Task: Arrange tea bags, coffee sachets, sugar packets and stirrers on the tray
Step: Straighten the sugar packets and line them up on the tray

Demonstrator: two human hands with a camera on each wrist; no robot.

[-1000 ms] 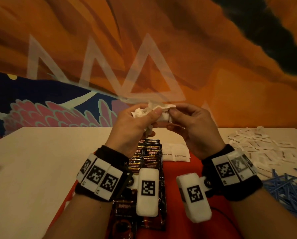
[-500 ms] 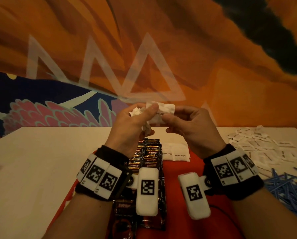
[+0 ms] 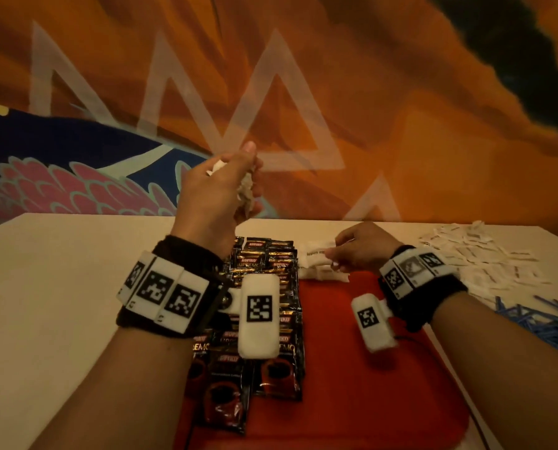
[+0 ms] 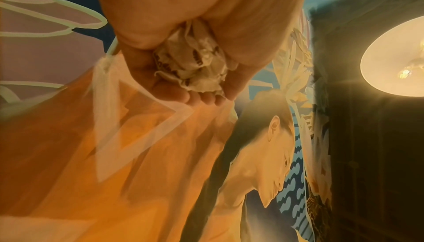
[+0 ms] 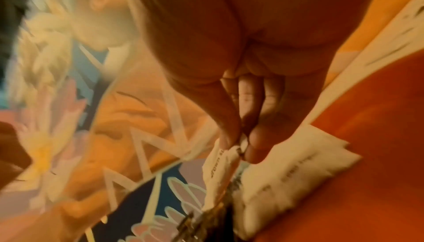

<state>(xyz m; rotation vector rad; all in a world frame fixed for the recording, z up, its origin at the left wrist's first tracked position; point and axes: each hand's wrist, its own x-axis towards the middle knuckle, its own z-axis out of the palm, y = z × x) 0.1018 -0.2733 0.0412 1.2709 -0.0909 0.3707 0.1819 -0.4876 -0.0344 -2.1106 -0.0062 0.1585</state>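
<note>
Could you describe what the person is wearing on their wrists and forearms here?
Both forearms are bare, without sleeves. Each wrist carries a black fabric band fitted with white blocks printed with black square fiducial markers. A rounded white camera pod, also bearing a marker, projects from the left band and the right band. No gloves or rings are visible.

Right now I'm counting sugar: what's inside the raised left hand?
A crumpled bunch of white paper sugar packets, gripped by the left hand. The curled fingers and palm cover most of them, so their number cannot be told.

Coffee sachets (image 3: 264,306) left on tray (image 3: 368,401); sugar packets (image 3: 316,264) behind, seemingly stacked
</note>
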